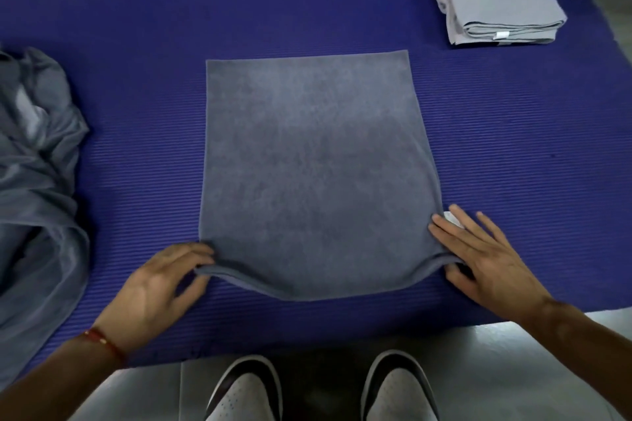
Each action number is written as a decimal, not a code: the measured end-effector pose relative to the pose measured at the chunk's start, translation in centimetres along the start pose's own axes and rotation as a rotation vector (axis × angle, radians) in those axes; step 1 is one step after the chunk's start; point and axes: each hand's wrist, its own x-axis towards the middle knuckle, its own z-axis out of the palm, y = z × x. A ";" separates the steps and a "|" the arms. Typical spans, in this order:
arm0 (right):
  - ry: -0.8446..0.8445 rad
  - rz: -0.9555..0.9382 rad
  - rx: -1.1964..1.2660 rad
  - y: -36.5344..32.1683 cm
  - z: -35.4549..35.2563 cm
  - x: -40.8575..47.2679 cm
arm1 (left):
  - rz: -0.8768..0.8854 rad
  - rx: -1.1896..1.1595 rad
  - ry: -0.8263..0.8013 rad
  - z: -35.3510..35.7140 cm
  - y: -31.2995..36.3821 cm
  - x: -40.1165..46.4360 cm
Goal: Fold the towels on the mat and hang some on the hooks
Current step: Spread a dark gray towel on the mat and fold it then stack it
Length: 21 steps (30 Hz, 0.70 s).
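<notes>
A grey towel (309,164), folded into a flat rectangle, lies in the middle of the blue mat (136,79). My left hand (160,287) pinches its near left corner between thumb and fingers. My right hand (482,256) holds the near right corner, fingers laid flat on top and thumb under the edge, beside a small white label. The near edge between the two hands sags toward me. No hooks are in view.
A heap of unfolded grey towels (37,188) lies at the mat's left end. A stack of folded pale towels (496,0) sits at the far right corner. My two shoes (318,390) stand on the tiled floor just in front of the mat.
</notes>
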 end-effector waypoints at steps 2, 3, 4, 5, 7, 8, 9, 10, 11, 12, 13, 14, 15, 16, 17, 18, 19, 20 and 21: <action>0.033 0.007 0.137 0.5 -0.3 0.5 | -0.116 -0.083 0.038 -1.1 0.7 0.6; 0.064 0.047 0.219 0.4 -0.8 1.0 | -0.188 -0.115 0.065 -1.6 0.9 1.0; 0.091 0.114 0.294 0.2 -1.4 1.6 | -0.248 -0.147 0.088 -2.0 0.8 1.7; 0.106 0.211 0.369 -0.2 -2.1 2.5 | -0.298 -0.193 0.096 -2.4 0.7 2.4; 0.149 0.436 0.520 -0.5 -3.6 4.9 | -0.346 -0.308 0.142 -3.2 0.7 4.5; 0.185 0.519 0.587 -0.5 -4.2 6.5 | -0.381 -0.356 0.198 -3.4 0.9 5.9; 0.220 0.582 0.628 -0.3 -4.6 8.2 | -0.430 -0.408 0.265 -3.5 1.0 7.4; 0.249 0.633 0.663 0.0 -4.9 9.9 | -0.492 -0.468 0.321 -3.5 0.8 8.8; 0.254 0.677 0.710 0.5 -5.0 11.3 | -0.558 -0.547 0.353 -3.2 0.6 10.1; 0.220 0.713 0.778 0.8 -5.1 12.5 | -0.625 -0.623 0.364 -2.8 -0.1 11.2; 0.147 0.741 0.844 1.2 -5.0 13.2 | -0.684 -0.690 0.348 -2.4 -1.0 11.9; 0.049 0.753 0.888 1.4 -4.9 13.5 | -0.727 -0.737 0.308 -2.1 -1.7 12.2; -0.037 0.745 0.903 1.4 -5.0 13.6 | -0.755 -0.760 0.269 -2.0 -2.1 12.2; -0.080 0.728 0.913 1.5 -5.0 13.3 | -0.773 -0.760 0.231 -1.9 -2.3 12.0; -0.076 0.704 0.920 1.5 -5.0 13.1 | -0.769 -0.738 0.199 -2.0 -2.3 11.8; -0.040 0.683 0.914 1.4 -5.1 12.8 | -0.748 -0.691 0.174 -2.2 -2.2 11.4; 0.009 0.659 0.890 1.2 -5.2 12.6 | -0.720 -0.645 0.170 -2.4 -2.0 11.3; 0.061 0.635 0.853 1.0 -5.4 12.5 | -0.692 -0.625 0.186 -2.5 -1.9 11.1; 0.109 0.609 0.817 0.8 -5.6 12.5 | -0.660 -0.637 0.211 -2.5 -1.7 11.2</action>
